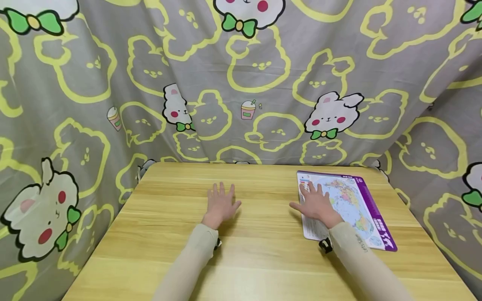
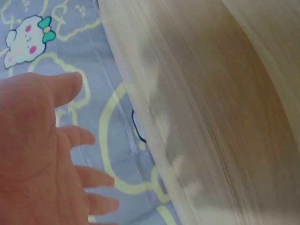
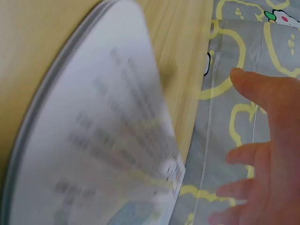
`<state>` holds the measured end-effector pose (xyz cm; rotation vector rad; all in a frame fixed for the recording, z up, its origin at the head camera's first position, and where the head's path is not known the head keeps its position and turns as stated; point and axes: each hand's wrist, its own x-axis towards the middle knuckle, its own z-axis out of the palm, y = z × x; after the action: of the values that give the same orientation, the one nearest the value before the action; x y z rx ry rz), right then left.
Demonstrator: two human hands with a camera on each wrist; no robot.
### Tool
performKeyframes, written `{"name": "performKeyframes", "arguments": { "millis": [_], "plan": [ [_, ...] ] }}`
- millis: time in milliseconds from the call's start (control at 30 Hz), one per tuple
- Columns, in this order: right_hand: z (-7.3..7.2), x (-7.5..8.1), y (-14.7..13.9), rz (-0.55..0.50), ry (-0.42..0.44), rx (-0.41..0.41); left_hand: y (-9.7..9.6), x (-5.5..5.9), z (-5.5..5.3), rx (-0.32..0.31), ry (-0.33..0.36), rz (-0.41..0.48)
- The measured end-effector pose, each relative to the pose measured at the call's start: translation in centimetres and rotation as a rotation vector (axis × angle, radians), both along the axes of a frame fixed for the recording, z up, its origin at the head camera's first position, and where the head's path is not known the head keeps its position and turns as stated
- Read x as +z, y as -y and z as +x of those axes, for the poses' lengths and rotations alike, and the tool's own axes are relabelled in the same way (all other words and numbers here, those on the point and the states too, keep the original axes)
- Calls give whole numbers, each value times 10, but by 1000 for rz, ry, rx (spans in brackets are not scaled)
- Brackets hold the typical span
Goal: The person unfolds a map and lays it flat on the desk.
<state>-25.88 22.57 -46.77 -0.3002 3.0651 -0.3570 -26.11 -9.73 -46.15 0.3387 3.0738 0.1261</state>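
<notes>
In the head view my left hand (image 1: 221, 203) is over the wooden table with its fingers spread, holding nothing. The left wrist view shows the same hand (image 2: 33, 150) with straight fingers and a bare palm. My right hand (image 1: 317, 203), fingers also spread, is above the left part of a world map sheet (image 1: 348, 209) with a purple border. Whether it touches the map cannot be told from the head view. In the right wrist view, that hand (image 3: 267, 154) appears apart from the white printed sheet (image 3: 103, 140), whose edge looks like a stack of layers.
The wooden table (image 1: 256, 259) reaches back to a grey curtain (image 1: 211, 54) with yellow outlines and white rabbit prints. That curtain also hangs along the left and right sides. The map lies near the table's right edge.
</notes>
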Motion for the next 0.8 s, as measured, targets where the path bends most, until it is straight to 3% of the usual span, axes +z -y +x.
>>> {"name": "performKeyframes", "arguments": {
  "millis": [200, 400, 633, 800],
  "plan": [
    [2, -4, -21, -38, -24, 130, -21, 1, -1, -206, 53, 82],
    [6, -5, -43, -45, -39, 221, -53, 1, -1, -419, 44, 2],
    [18, -3, -67, -34, 5, 219, -92, -1, 5, -536, 14, -111],
    [27, -6, -88, -20, -18, 217, -117, 1, 11, -594, -9, -139]
  ]
}}
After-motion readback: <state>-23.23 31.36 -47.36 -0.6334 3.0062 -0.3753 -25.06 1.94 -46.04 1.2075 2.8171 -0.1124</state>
